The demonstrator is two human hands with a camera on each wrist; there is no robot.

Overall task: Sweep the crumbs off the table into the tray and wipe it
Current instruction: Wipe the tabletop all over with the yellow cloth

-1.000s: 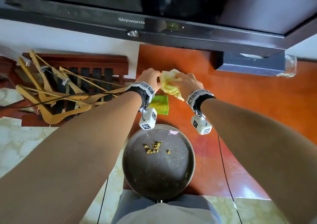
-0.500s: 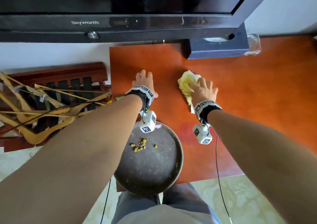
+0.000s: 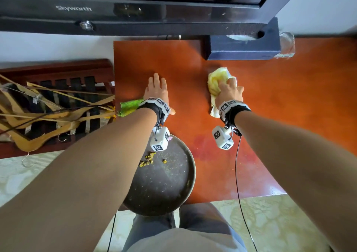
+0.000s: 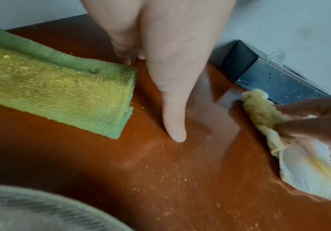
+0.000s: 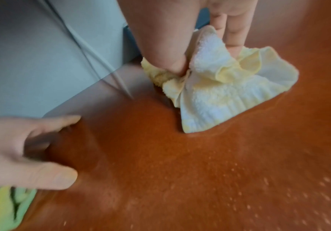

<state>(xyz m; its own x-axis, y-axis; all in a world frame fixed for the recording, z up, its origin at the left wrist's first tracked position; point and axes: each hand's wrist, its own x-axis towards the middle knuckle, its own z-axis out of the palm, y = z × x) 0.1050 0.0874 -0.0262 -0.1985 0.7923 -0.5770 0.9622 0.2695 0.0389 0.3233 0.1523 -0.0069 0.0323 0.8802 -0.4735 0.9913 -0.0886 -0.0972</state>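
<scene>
My right hand (image 3: 229, 89) grips a crumpled pale yellow cloth (image 3: 217, 80) and presses it on the orange-red table (image 3: 289, 97), close to the dark box. In the right wrist view the thumb and fingers pinch the cloth (image 5: 225, 87). My left hand (image 3: 157, 89) lies flat on the table with straight fingers (image 4: 172, 96), holding nothing. A green and yellow sponge cloth (image 4: 58, 90) lies just left of it at the table edge. A round dark tray (image 3: 164, 182) with a few yellow crumbs (image 3: 147, 159) sits at the near edge. Fine crumbs (image 4: 172, 179) dot the table.
A dark blue tissue box (image 3: 243, 48) stands at the back of the table under a black television (image 3: 135, 6). Wooden hangers (image 3: 48, 114) lie on a slatted rack to the left. A glass (image 3: 286, 43) stands right of the box. Patterned floor lies below.
Both hands parted: a second ago they held the cloth together above the sponge cloth. The left hand now lies flat, and the right has carried the cloth rightward and back, near the box.
</scene>
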